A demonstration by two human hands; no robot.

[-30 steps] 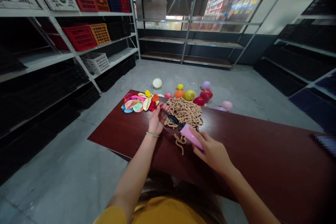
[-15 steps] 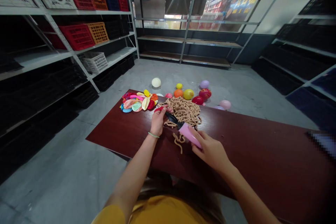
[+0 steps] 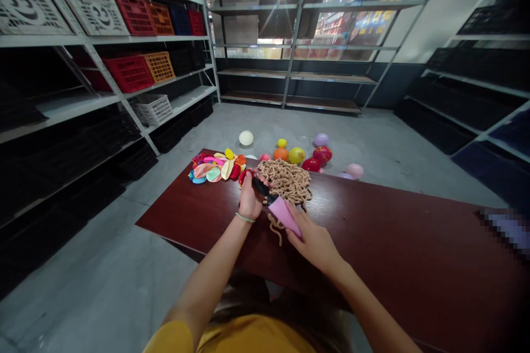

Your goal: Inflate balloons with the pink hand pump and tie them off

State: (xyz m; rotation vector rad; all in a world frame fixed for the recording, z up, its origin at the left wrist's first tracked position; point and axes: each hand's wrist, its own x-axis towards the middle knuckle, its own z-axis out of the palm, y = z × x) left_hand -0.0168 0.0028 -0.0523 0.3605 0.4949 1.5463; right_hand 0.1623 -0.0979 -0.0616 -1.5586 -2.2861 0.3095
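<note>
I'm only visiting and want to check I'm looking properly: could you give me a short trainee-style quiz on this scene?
1. Which hand grips the pink handle, and what colour is the tool's far end?
2. True or false: in this view, the tan strands lie to the right of the limp balloons on the table.
3. What colour is the band worn on the wrist by the left hand? (a) red, (b) pale green, (c) black

Key: 1. The right hand; black. 2. True. 3. (b).
</note>
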